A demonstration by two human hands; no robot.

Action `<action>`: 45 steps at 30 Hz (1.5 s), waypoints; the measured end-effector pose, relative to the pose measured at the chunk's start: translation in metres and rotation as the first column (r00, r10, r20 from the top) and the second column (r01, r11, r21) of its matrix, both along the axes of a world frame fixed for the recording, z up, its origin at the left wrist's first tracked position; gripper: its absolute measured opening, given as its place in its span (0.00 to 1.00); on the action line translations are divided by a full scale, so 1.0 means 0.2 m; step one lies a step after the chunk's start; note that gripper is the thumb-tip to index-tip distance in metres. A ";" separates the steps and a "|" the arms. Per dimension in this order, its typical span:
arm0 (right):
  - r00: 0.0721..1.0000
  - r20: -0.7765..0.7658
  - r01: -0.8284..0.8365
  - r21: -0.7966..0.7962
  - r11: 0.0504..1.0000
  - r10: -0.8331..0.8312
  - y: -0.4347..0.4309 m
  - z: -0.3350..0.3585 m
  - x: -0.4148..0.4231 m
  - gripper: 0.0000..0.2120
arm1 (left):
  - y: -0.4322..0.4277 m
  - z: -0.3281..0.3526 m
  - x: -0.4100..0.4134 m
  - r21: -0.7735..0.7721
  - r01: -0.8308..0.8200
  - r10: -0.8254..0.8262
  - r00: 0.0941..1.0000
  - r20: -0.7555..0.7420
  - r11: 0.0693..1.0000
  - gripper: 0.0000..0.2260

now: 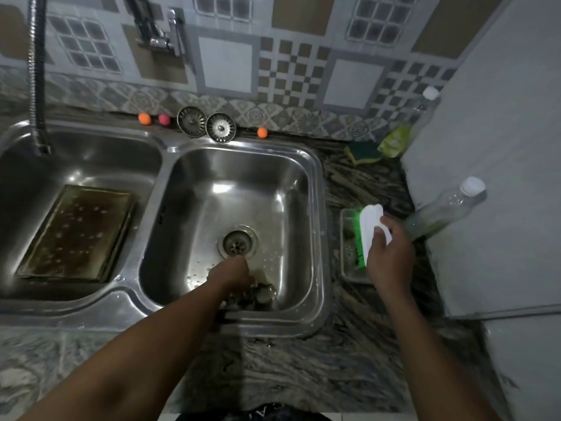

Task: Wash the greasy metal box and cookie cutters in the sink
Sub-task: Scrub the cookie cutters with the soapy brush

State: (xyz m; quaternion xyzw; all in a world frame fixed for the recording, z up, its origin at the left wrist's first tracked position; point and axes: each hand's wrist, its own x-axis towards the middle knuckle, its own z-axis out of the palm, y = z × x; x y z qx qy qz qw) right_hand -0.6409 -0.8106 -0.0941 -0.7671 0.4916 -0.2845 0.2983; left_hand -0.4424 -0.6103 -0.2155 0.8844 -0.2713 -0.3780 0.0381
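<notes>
A greasy brown-stained metal box (76,235) lies in the left basin of the steel double sink (318,183). Several small metal cookie cutters (261,294) sit piled at the near edge of the right basin. My left hand (232,273) reaches down onto that pile with its fingers curled among the cutters; whether it grips one is hidden. My right hand (390,253) holds a white-backed scrub brush (368,229) with green bristles over a small metal tray (347,256) on the counter to the right of the sink.
A flexible tap hose (36,86) hangs over the left basin. Two sink strainers (206,126) and small coloured balls (144,119) stand along the back rim. A green sponge (362,153), a soap pouch (394,139) and a clear bottle (446,208) sit on the right counter.
</notes>
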 end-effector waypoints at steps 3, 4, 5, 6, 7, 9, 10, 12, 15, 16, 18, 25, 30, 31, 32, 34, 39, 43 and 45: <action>0.999 -0.036 -0.018 0.039 0.999 0.019 -0.02 -0.07 -0.04 0.15 | -0.04 -0.03 0.00 0.045 0.012 -0.013 1.000 0.015 0.999 0.14; 0.999 -0.045 -0.026 0.065 0.998 0.029 -0.03 -0.09 -0.05 0.15 | -0.05 -0.03 0.00 0.057 0.016 -0.018 1.000 0.023 0.998 0.12; 0.998 -0.051 -0.036 0.086 0.996 0.041 -0.03 -0.10 -0.04 0.15 | -0.06 -0.04 0.00 0.079 0.024 -0.026 0.999 0.024 0.997 0.09; 0.997 -0.054 -0.047 0.101 0.994 0.053 -0.04 -0.11 -0.04 0.15 | -0.07 -0.04 0.00 0.097 0.037 -0.039 0.999 0.024 0.995 0.08; 0.996 -0.058 -0.058 0.110 0.992 0.065 -0.04 -0.12 -0.04 0.16 | -0.08 -0.05 0.00 0.113 0.049 -0.052 0.998 0.020 0.992 0.10; 0.994 -0.068 -0.074 0.113 0.991 0.082 -0.06 -0.14 -0.03 0.16 | -0.09 -0.06 0.00 0.125 0.076 -0.078 0.997 0.015 0.989 0.13; 0.994 -0.072 -0.075 0.117 0.990 0.083 -0.07 -0.16 -0.03 0.16 | -0.09 -0.07 -0.01 0.122 0.084 -0.086 0.996 0.017 0.989 0.14; 0.994 -0.076 -0.073 0.132 0.989 0.084 -0.08 -0.18 -0.02 0.16 | -0.08 -0.10 0.00 0.126 0.089 -0.091 0.996 0.010 0.988 0.13; 0.994 -0.079 -0.061 0.146 0.987 0.073 -0.09 -0.19 -0.01 0.15 | -0.07 -0.12 0.01 0.118 0.095 -0.093 0.995 -0.022 0.988 0.13; 0.995 -0.074 -0.058 0.140 0.988 0.069 -0.09 -0.20 -0.01 0.15 | -0.07 -0.12 0.01 0.114 0.100 -0.097 0.995 -0.026 0.988 0.14; 0.996 -0.057 -0.058 0.121 0.991 0.066 -0.08 -0.19 -0.01 0.15 | -0.08 -0.11 0.02 0.092 0.112 -0.109 0.993 -0.037 0.989 0.15; 0.999 0.046 -0.027 0.070 0.997 0.024 -0.05 -0.11 0.00 0.15 | -0.03 -0.05 0.10 -0.150 0.005 -0.007 1.000 -0.013 0.989 0.14; 0.983 0.171 -0.065 0.022 0.998 0.060 0.01 0.04 0.08 0.15 | 0.02 0.04 0.14 -0.485 -0.206 0.188 0.978 -0.087 0.850 0.29; 0.981 0.168 -0.097 0.009 0.995 0.094 0.04 0.06 0.12 0.15 | 0.02 0.07 0.14 -0.516 -0.244 0.211 0.970 -0.123 0.821 0.28; 0.978 0.163 -0.130 0.008 0.992 0.127 0.07 0.08 0.18 0.16 | 0.02 0.09 0.15 -0.541 -0.291 0.241 0.957 -0.163 0.789 0.27; 0.963 0.182 -0.212 0.057 0.976 0.198 0.15 0.10 0.32 0.16 | 0.03 0.13 0.17 -0.603 -0.381 0.283 0.925 -0.255 0.701 0.26; 0.897 0.156 -0.437 0.169 0.884 0.414 0.38 0.00 0.62 0.15 | 0.04 0.28 0.26 -0.643 -0.604 0.299 0.795 -0.527 0.471 0.28; 0.913 0.223 -0.393 0.246 0.886 0.342 0.49 -0.01 0.77 0.13 | 0.09 0.36 0.40 -0.602 -0.736 0.160 0.664 -0.731 0.309 0.25; 0.930 0.245 -0.344 0.305 0.888 0.276 0.52 -0.02 0.83 0.12 | 0.12 0.38 0.46 -0.531 -0.811 0.122 0.569 -0.813 0.245 0.23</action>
